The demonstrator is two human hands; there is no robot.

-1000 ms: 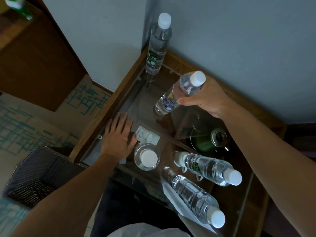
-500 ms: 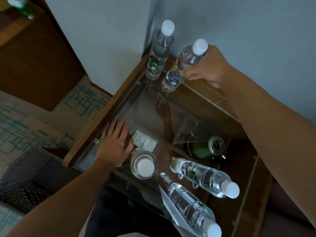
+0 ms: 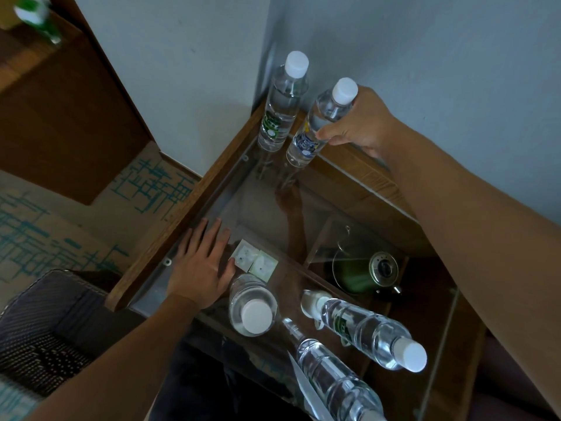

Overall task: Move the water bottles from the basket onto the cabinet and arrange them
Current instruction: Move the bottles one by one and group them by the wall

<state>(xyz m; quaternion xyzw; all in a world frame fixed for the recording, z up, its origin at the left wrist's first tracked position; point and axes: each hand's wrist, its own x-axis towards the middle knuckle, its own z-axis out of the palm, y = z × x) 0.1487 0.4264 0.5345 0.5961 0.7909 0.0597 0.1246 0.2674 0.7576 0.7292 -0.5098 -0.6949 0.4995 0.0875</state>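
Note:
My right hand (image 3: 361,126) grips a clear white-capped water bottle (image 3: 318,126) that stands in the cabinet's far corner, right beside a green-labelled bottle (image 3: 280,104). Both stand on the glass-topped wooden cabinet (image 3: 188,205). My left hand (image 3: 202,268) lies flat and open on the glass near the front left edge. Three more bottles stand at the front: one (image 3: 253,305) next to my left hand, one (image 3: 370,329) to its right, one (image 3: 331,378) nearest me. The dark woven basket (image 3: 42,326) sits on the floor at lower left.
Under the glass lie two small white packets (image 3: 255,259) and a green kettle (image 3: 361,271). Grey walls meet behind the far bottles. A wooden unit (image 3: 60,117) with a green-and-white bottle (image 3: 38,18) on it stands at upper left. A patterned carpet (image 3: 39,232) covers the floor.
My right hand has carried the bottle from mid-cabinet to the far corner and stood it beside the green-labelled bottle. My left hand has stayed flat on the glass.

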